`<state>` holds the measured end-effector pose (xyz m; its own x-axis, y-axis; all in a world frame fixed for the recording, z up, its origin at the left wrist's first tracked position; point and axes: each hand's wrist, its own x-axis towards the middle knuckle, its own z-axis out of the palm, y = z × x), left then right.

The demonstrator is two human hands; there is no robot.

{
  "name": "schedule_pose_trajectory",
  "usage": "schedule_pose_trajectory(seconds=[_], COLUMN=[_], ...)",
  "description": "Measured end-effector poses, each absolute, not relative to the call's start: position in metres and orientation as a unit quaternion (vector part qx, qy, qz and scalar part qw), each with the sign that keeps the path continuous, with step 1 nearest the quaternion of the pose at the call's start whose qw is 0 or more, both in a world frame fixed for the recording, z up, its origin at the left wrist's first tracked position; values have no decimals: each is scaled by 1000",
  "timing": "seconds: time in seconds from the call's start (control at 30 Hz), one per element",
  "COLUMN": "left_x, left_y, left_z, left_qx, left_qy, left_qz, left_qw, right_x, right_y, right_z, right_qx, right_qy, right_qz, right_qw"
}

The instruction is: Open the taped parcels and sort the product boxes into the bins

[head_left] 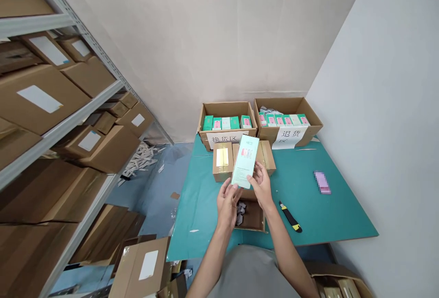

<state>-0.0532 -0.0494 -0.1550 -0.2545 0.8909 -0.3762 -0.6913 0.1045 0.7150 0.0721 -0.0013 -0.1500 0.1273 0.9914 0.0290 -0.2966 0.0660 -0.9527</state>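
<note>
A pale green product box point(244, 163), printed with small pictures and text, is held up in front of me between both hands. My left hand point(227, 203) grips its lower left corner, fingers partly behind it. On the lower right edge, my right hand point(261, 183) has its thumb against the front face. Below the hands stands an open small carton point(255, 213) with crumpled grey paper point(240, 213) inside. Just behind the product box are closed brown cartons point(222, 161), partly hidden by it.
Two labelled cardboard bins, the left one point(202, 135) and the right one point(313, 126), hold several green boxes at the table's point(206, 211) back. A utility knife point(291, 217) and a blurred pink item point(322, 182) lie on the right. Shelves point(113, 88) of cartons line the left.
</note>
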Motion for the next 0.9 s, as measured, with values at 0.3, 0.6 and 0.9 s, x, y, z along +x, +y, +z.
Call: schedule_pose_trajectory(seconds=[0.3, 0.6, 0.9], left_x=[-39, -32, -32], left_y=[-47, -45, -29], left_z=[-152, -171, -180], left_qx=[192, 371, 387], left_qy=[512, 583, 554], left_qz=[660, 662, 659], left_qw=[515, 290, 330], right_x=[81, 77, 78], right_y=[4, 8, 11], right_z=[-143, -144, -143], right_qx=[-425, -465, -434], right_qy=[-434, -435, -483], right_qz=[535, 500, 471], right_qw=[587, 587, 597])
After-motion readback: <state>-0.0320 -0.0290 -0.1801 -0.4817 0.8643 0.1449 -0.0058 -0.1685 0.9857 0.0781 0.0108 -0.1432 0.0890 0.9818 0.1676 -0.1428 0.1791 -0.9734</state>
